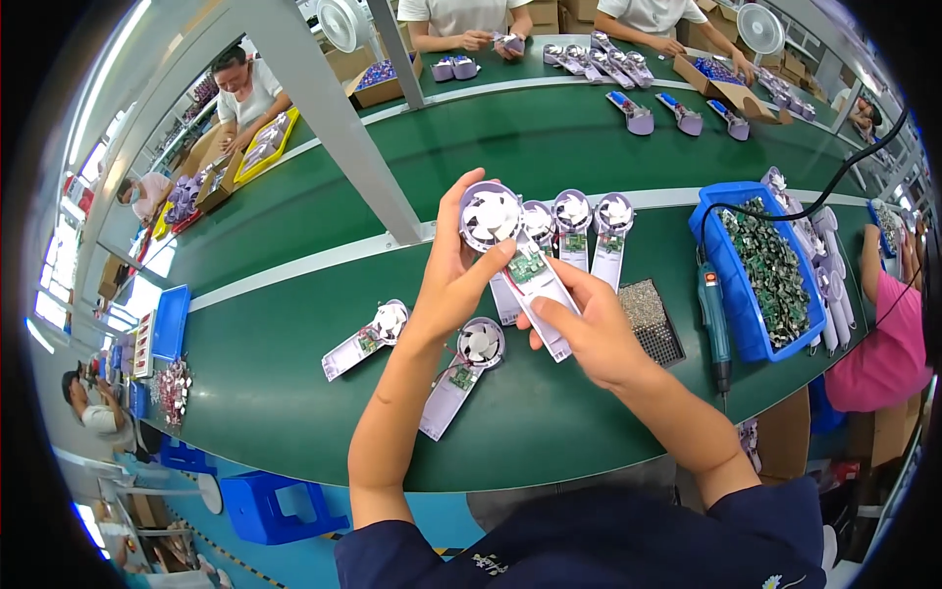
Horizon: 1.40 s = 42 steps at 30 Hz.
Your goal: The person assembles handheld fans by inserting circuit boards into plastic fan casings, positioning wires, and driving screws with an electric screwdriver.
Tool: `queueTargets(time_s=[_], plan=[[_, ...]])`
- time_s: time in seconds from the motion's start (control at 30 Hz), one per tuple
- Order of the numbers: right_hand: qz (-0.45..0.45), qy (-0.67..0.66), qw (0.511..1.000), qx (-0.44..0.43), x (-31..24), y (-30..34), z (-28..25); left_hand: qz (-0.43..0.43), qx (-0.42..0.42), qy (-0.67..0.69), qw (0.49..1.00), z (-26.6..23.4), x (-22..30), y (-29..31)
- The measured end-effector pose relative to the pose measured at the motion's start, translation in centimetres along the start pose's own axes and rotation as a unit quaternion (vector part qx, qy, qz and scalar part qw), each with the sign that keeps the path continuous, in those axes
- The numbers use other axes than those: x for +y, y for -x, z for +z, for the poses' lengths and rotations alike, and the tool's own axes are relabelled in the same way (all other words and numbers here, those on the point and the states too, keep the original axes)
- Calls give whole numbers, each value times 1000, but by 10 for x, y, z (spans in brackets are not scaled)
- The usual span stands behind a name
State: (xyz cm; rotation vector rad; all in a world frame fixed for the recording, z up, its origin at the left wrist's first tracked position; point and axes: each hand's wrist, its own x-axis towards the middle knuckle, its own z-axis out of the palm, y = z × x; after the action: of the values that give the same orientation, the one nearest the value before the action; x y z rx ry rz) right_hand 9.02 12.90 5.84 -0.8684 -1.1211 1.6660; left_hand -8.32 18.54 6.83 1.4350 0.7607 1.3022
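A lilac handheld fan half-shell with a white impeller, a green circuit board and thin red wire is held up over the table. My left hand grips its round head, thumb near the board. Around the handle, my right hand is closed, its thumb lying on the inner face. Behind them, several similar open fan shells lie in a row, partly hidden by the held one. Two more, one fan shell and another fan shell, rest beside and below my left forearm.
To the right lie a dark perforated tray of small screws, a teal electric screwdriver and a blue bin of circuit boards. Small red and white parts sit at the left end. A metal post rises ahead; co-workers sit beyond.
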Motion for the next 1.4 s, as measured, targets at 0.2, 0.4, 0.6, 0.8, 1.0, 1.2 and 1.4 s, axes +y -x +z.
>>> queueTargets(time_s=[0.2,0.4,0.6,0.8,1.0,1.2,1.4], plan=[[-25,-29,999,1,14,9,-3,24,-70,-25,997,-2,-3,5],[-1,-39,999,25,7,14,0,18,-70,-3,997,-1,-3,6],[-33,-1,999,27,12,25,0,36,-83,12,996,4,3,11],[-44,0,998,38,13,28,1,43,-96,27,994,3,2,12],[-48,2,998,40,13,32,2,77,-102,-3,992,5,5,15],[-81,13,996,31,15,31,1,81,-109,2,991,2,6,15],[-79,5,996,41,17,34,3,95,-116,-13,989,3,9,16]])
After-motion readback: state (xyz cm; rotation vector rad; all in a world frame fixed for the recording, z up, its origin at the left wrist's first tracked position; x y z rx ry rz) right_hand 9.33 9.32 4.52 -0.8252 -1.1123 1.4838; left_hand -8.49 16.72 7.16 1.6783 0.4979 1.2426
